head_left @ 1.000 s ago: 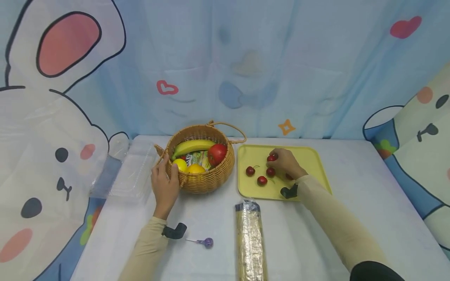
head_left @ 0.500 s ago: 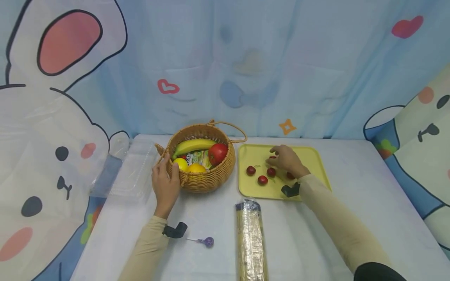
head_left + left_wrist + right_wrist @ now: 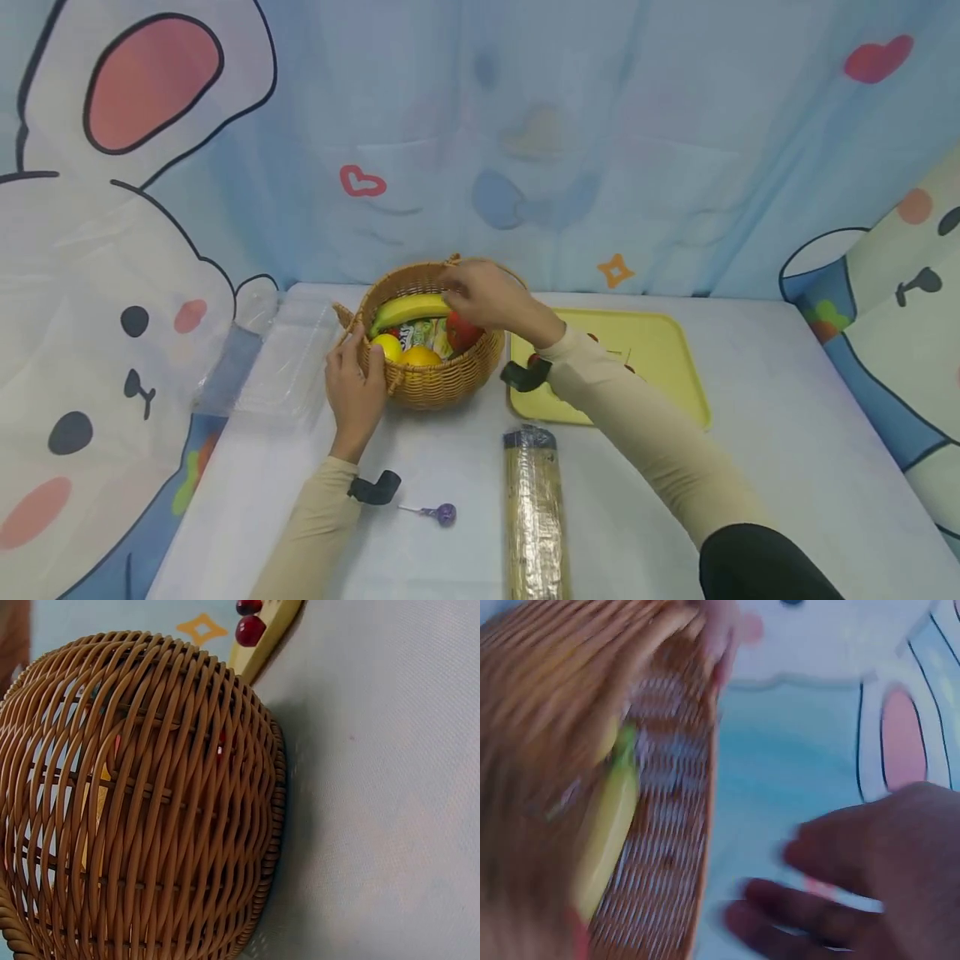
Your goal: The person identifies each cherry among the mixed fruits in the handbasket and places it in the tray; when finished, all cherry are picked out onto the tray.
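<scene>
A round wicker basket (image 3: 438,387) stands at the back of the table. Inside are a banana (image 3: 408,309), a red apple or tomato (image 3: 462,335), a lemon (image 3: 387,346), an orange (image 3: 422,357) and colourful snack packets (image 3: 420,335). My left hand (image 3: 355,398) holds the basket's left side at the rim, thumb spread from the fingers. Over the basket's right rim hovers my right hand (image 3: 495,300). Its blurred fingers (image 3: 810,915) stand apart in the right wrist view, and nothing shows between them. Cherries (image 3: 250,631) lie on a yellow tray (image 3: 667,375), partly hidden by my right arm.
Clear plastic containers (image 3: 288,367) lie left of the basket. Nearer me are a purple lollipop (image 3: 446,515) and a long golden bundle (image 3: 536,508) in clear plastic. A blue patterned curtain (image 3: 675,167) hangs behind the table.
My right hand has left the cherries on the tray and moved left to above the basket's right side. My left hand stays at the basket's left rim.
</scene>
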The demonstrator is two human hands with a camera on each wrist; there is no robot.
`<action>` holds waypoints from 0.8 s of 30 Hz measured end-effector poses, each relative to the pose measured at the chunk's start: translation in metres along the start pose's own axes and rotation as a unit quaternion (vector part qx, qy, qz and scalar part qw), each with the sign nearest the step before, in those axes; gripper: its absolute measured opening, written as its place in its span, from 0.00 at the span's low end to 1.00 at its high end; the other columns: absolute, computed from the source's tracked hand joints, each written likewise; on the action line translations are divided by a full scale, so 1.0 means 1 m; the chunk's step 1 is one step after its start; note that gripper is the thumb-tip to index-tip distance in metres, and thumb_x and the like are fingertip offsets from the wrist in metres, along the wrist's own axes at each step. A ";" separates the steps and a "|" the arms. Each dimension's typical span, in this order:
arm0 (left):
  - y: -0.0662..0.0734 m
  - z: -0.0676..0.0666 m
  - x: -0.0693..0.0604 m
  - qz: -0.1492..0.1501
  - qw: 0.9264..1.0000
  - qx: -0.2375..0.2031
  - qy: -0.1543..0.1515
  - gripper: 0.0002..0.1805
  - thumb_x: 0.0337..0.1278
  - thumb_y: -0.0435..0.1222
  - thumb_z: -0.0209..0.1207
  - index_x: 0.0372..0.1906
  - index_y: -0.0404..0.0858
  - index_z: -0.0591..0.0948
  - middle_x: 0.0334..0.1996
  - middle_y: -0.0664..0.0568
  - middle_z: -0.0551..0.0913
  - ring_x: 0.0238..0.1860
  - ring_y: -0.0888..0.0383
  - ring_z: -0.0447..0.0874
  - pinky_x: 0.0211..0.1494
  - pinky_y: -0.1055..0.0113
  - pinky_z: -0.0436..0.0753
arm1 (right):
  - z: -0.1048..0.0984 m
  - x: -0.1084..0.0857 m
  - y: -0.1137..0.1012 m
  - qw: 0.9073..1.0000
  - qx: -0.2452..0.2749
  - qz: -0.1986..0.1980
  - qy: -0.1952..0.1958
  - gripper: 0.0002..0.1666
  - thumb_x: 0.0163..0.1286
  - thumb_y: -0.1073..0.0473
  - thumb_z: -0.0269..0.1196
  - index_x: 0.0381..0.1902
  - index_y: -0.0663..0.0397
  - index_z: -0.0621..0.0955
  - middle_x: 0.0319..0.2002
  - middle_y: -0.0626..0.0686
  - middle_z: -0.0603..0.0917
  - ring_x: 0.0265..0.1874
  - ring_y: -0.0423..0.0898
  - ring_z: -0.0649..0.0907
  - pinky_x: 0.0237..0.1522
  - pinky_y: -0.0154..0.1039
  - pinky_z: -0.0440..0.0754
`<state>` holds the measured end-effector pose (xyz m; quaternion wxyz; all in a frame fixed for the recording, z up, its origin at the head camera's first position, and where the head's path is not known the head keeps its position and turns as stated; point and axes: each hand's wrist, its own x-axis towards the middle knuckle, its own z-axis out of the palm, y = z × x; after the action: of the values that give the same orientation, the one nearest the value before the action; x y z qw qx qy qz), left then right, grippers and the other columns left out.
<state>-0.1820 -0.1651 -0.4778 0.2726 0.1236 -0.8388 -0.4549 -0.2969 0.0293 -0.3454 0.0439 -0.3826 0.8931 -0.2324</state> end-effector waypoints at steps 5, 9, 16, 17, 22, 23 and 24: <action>-0.002 0.000 0.003 -0.005 1.000 0.004 0.001 0.27 0.73 0.47 0.50 0.71 0.42 0.71 0.58 0.35 0.71 0.55 0.38 0.71 0.55 0.44 0.67 | 0.022 0.055 -0.041 0.970 -0.054 0.028 -0.236 0.26 0.77 0.62 0.46 0.71 0.57 0.71 0.70 0.56 0.73 0.41 0.45 0.78 0.42 0.39 0.72; -0.004 0.000 0.003 -0.002 1.000 0.010 -0.002 0.27 0.73 0.47 0.50 0.71 0.42 0.71 0.58 0.36 0.71 0.54 0.39 0.72 0.55 0.44 0.68 | 0.049 0.083 -0.048 0.940 -0.079 0.071 -0.324 0.24 0.78 0.62 0.44 0.65 0.58 0.76 0.49 0.51 0.80 0.29 0.40 0.67 0.34 0.36 0.65; 0.000 0.004 -0.004 0.006 1.000 0.014 -0.003 0.27 0.73 0.46 0.51 0.71 0.42 0.71 0.58 0.37 0.72 0.58 0.40 0.71 0.58 0.44 0.69 | 0.073 0.094 -0.034 0.912 -0.078 0.114 -0.387 0.21 0.80 0.58 0.43 0.58 0.55 0.79 0.37 0.50 0.80 0.34 0.45 0.77 0.43 0.42 0.75; 0.001 0.005 -0.004 0.008 1.000 0.013 -0.004 0.27 0.73 0.46 0.50 0.71 0.42 0.71 0.58 0.38 0.72 0.59 0.40 0.71 0.59 0.44 0.68 | 0.074 0.094 -0.031 0.910 -0.078 0.116 -0.391 0.21 0.81 0.56 0.43 0.61 0.53 0.77 0.41 0.51 0.80 0.39 0.47 0.78 0.48 0.45 0.76; 0.006 0.007 -0.004 0.013 1.000 0.013 -0.011 0.27 0.74 0.47 0.50 0.71 0.42 0.71 0.59 0.38 0.72 0.61 0.40 0.69 0.62 0.44 0.67 | 0.076 0.090 -0.013 0.903 -0.050 0.143 -0.403 0.27 0.82 0.54 0.42 0.75 0.41 0.66 0.68 0.53 0.72 0.66 0.54 0.73 0.63 0.54 0.74; 0.007 0.007 -0.004 0.013 1.000 0.013 -0.013 0.27 0.74 0.47 0.49 0.71 0.41 0.70 0.59 0.38 0.72 0.61 0.40 0.69 0.63 0.44 0.67 | 0.076 0.088 -0.010 0.902 -0.043 0.150 -0.403 0.28 0.82 0.54 0.42 0.77 0.38 0.63 0.70 0.53 0.70 0.67 0.54 0.72 0.63 0.54 0.74; 0.008 0.007 -0.004 0.012 1.000 0.013 -0.015 0.27 0.74 0.47 0.49 0.71 0.41 0.70 0.58 0.37 0.72 0.62 0.40 0.68 0.63 0.44 0.67 | 0.077 0.086 -0.008 0.901 -0.035 0.154 -0.405 0.29 0.81 0.54 0.43 0.77 0.36 0.62 0.71 0.53 0.70 0.66 0.54 0.73 0.62 0.53 0.75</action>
<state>-0.1820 -0.1536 -0.4757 0.2640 0.1099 -0.8500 -0.4424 -0.3325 -0.0657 -0.4012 0.4233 -0.3027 0.8538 -0.0163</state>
